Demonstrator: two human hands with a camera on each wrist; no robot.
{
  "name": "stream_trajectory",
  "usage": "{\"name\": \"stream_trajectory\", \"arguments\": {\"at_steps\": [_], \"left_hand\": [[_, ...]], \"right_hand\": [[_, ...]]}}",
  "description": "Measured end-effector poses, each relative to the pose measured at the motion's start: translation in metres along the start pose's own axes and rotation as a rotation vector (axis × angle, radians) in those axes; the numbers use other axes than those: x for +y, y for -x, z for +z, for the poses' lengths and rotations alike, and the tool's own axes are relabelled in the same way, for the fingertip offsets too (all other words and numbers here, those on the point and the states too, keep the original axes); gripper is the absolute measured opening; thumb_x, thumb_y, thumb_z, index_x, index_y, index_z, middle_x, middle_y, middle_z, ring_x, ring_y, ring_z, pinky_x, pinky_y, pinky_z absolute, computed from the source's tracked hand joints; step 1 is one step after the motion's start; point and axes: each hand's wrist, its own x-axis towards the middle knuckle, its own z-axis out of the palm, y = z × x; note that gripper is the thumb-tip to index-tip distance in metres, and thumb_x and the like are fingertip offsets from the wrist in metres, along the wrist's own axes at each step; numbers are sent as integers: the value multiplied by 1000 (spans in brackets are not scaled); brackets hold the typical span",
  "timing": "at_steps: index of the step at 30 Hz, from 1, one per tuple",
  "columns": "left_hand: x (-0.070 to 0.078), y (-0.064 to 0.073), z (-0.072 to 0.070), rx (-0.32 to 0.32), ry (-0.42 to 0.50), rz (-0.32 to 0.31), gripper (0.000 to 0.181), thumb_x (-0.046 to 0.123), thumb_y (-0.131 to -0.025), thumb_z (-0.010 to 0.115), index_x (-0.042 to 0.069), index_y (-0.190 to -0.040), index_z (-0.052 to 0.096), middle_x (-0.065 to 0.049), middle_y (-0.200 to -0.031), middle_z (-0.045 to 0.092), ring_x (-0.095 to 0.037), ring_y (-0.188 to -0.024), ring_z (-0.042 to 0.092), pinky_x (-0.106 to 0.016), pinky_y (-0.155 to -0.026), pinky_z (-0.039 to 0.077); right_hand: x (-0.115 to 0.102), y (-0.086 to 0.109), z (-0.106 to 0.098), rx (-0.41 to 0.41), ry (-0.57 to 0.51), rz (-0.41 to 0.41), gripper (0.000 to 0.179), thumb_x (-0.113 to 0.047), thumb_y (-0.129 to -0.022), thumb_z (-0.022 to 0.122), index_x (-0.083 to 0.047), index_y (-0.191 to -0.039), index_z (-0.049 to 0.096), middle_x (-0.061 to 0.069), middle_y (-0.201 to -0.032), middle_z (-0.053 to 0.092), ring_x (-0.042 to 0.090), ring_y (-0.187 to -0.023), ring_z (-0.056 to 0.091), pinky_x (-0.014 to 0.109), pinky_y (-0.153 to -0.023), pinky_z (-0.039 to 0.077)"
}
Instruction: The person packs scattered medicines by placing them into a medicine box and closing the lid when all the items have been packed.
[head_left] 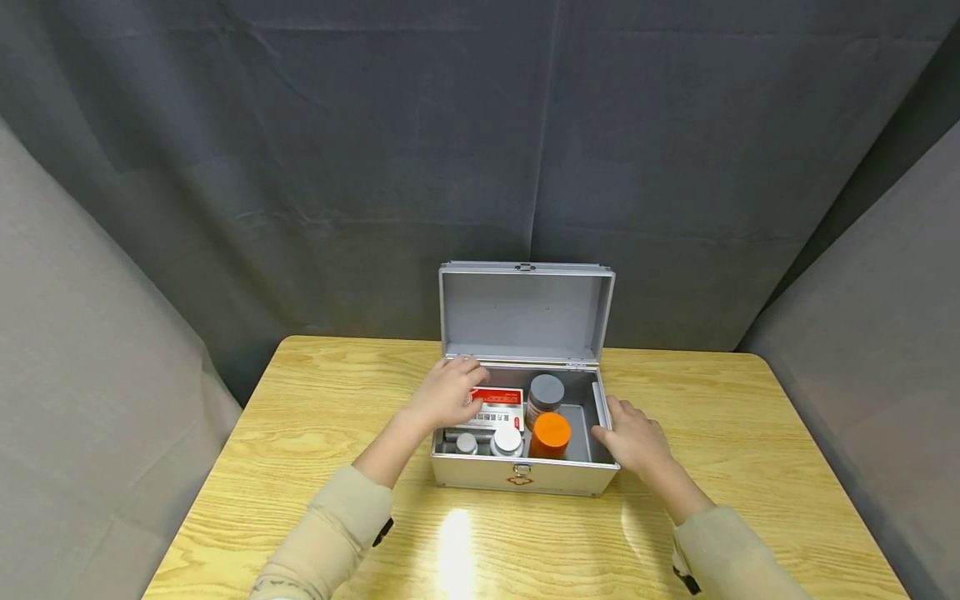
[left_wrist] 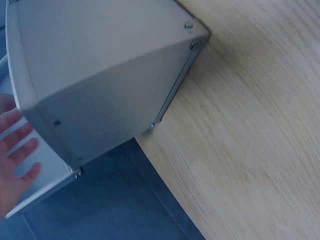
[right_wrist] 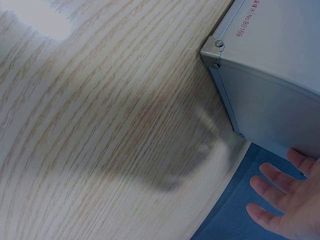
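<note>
A silver first-aid case [head_left: 487, 475] stands on the table with its lid [head_left: 525, 312] raised. Inside are a red-and-white medicine box [head_left: 500, 408], a grey-capped bottle [head_left: 546, 392], an orange-capped bottle [head_left: 551, 433], a white-capped bottle [head_left: 507, 441] and a smaller bottle [head_left: 467, 443]. My left hand [head_left: 450, 393] is over the case's left rim, fingers apart, beside the medicine box and partly covering it. At the right wall, my right hand [head_left: 633, 435] has its thumb by the rim and its loosely bent fingers outside. Whether either hand presses the case is unclear.
The wooden table [head_left: 330, 417] extends to both sides of the case. A dark grey curtain [head_left: 375, 167] hangs behind it, and lighter grey cloth panels [head_left: 90, 375] flank the table. A white strip [head_left: 600, 404] lies along the case's inner right wall.
</note>
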Motion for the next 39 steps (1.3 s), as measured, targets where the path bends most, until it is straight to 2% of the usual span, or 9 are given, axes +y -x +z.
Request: {"name": "stream_trajectory", "arguments": {"at_steps": [4, 8, 10, 12, 18, 22, 29, 33, 39], "left_hand": [[-10, -4, -4, 259, 54, -22, 35, 25, -81, 58, 10, -113, 58, -5, -115, 56, -23, -110, 49, -42, -98, 34], [-20, -9, -5, 528, 116, -89, 34, 20, -79, 57, 6, -110, 58, -9, -113, 56, -25, -106, 50, -41, -95, 36], [-23, -11, -5, 620, 157, -145, 34, 20, -80, 56, 5, -110, 57, -11, -113, 55, -27, -106, 49, -42, -95, 36], [-27, -13, -5, 666, 233, -208, 35, 20, -81, 56, 3, -111, 55, -13, -115, 53, -28, -108, 47, -43, -94, 35], [-44, -18, -2, 710, 612, -402, 41, 19, -86, 57, -1, -120, 46, -15, -117, 48, -30, -110, 43, -42, -96, 33], [-52, -25, -4, 731, 806, -484, 40, 19, -89, 54, -1, -122, 43, -19, -116, 47, -33, -109, 44, -43, -95, 35], [-58, -44, -23, 705, 1122, -607, 40, 25, -93, 46, -2, -123, 43, -19, -118, 48, -29, -111, 45, -40, -98, 34], [-62, -53, -34, 656, 1191, -645, 44, 31, -93, 44, 0, -124, 45, -15, -124, 48, -26, -117, 42, -38, -102, 30], [-67, -63, -43, 568, 1265, -629, 45, 36, -93, 43, 4, -124, 45, -14, -126, 46, -29, -118, 41, -45, -100, 32]], "right_hand": [[1, 0, 0, 1, -1, -1, 69, -39, -89, 44, 6, -138, 28, 32, -134, 36, 49, -120, 36, 64, -93, 28], [1, 1, 0, 3, -2, -1, 68, -38, -89, 44, 6, -138, 28, 31, -133, 37, 48, -119, 37, 64, -93, 29], [1, 2, 0, 4, -3, -2, 68, -38, -89, 44, 6, -138, 28, 31, -132, 38, 48, -118, 38, 64, -92, 29], [0, 2, -1, 5, -2, -3, 67, -38, -89, 44, 6, -138, 29, 31, -132, 38, 48, -118, 38, 64, -92, 29], [0, 1, 0, 14, -1, -12, 67, -38, -89, 45, 6, -137, 29, 31, -131, 39, 48, -117, 39, 63, -91, 31], [-1, 1, 0, 11, -2, -12, 67, -38, -89, 45, 6, -137, 29, 31, -132, 39, 48, -117, 39, 63, -91, 31], [-2, 1, -1, 2, -10, -5, 68, -38, -89, 45, 6, -138, 28, 31, -133, 37, 48, -119, 38, 63, -92, 30], [-2, 0, -1, 4, -8, -6, 68, -38, -89, 45, 6, -138, 29, 31, -133, 37, 48, -119, 37, 63, -92, 30], [-1, 0, 0, 12, -10, -10, 68, -37, -89, 46, 6, -138, 29, 31, -133, 38, 48, -119, 38, 63, -91, 31]]}}
